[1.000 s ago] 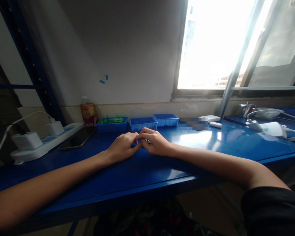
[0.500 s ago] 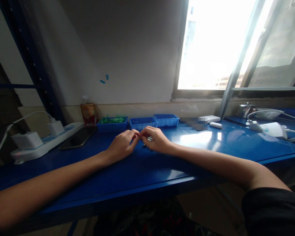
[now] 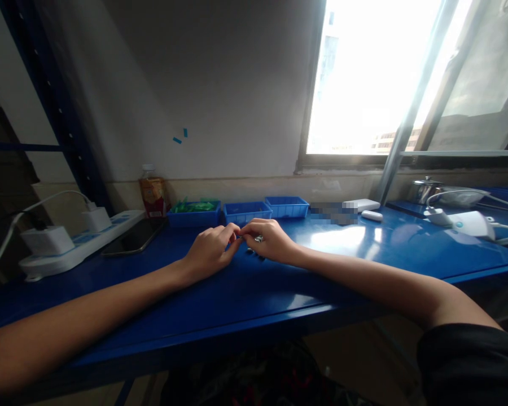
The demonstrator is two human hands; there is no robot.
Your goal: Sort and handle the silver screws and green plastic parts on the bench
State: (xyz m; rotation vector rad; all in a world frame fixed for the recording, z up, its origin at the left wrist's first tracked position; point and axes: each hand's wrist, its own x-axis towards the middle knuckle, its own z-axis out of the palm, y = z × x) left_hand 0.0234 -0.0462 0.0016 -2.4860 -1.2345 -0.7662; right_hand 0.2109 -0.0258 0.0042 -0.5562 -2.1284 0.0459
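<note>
Over the blue table, the fingertips of my left hand and my right hand meet in a pinch. A tiny dark thing shows between the tips, too small to name, and both hands close on that spot. Small shiny metal pieces lie on the table under my right hand, partly hidden by its fingers. Just behind the hands stands a blue bin; what it holds is hard to see.
Left of that bin, another blue bin holds green pieces; a third bin stands to the right. A drink bottle, a phone and a power strip are at left. White devices and a plugged charger lie at right.
My hands stay nearly in place, fingertips together. My right fingers have shifted slightly, and a little more of the metal pieces shows beneath them.
</note>
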